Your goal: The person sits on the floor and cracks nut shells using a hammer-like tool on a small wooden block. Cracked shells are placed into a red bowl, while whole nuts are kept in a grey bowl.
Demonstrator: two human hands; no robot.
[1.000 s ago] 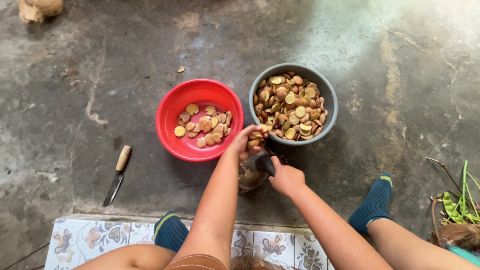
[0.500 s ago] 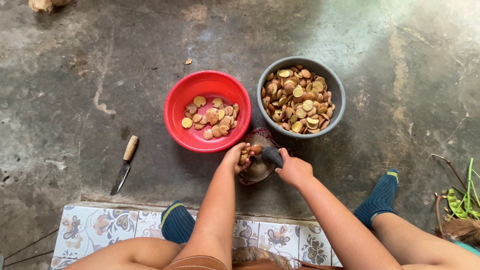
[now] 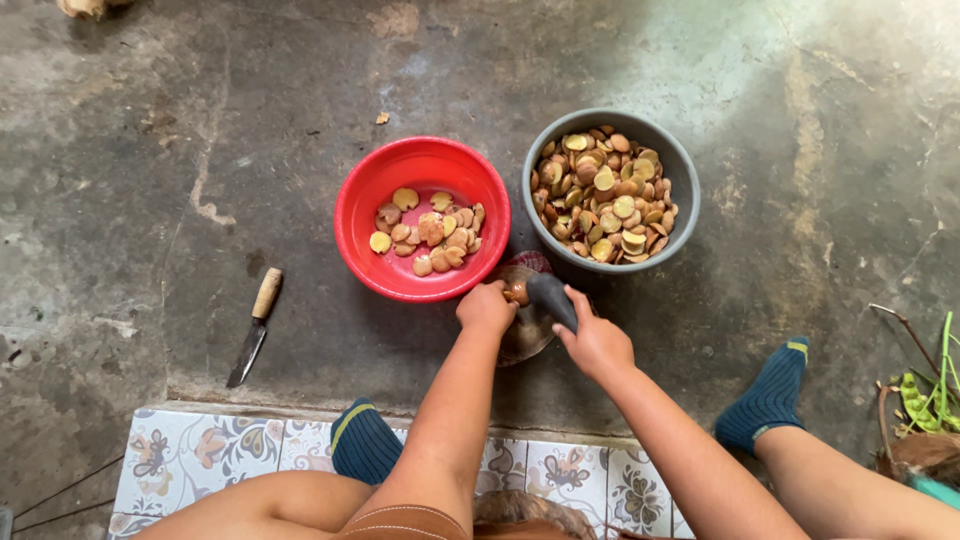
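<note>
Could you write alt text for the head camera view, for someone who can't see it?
Seen from above, a left hand holds a brown seed on a stone slab while the right hand grips a dark pestle. Beyond stand a red bowl and grey bowl of seeds; a knife lies left.

Soft daylight; upper-right glare; sharp, wide-angle edges

We see a bright red bowl (image 3: 423,218) and a grey bowl (image 3: 611,190), both holding tan, brown and pale yellow seed halves (image 3: 606,197). Our socks (image 3: 766,394) are dark blue with a yellow-green stripe, and the tiles (image 3: 185,457) show blue and brown flowers on white. The knife (image 3: 254,326) has a pale wooden handle and dark blade, on the mottled grey concrete floor (image 3: 130,150).
</note>
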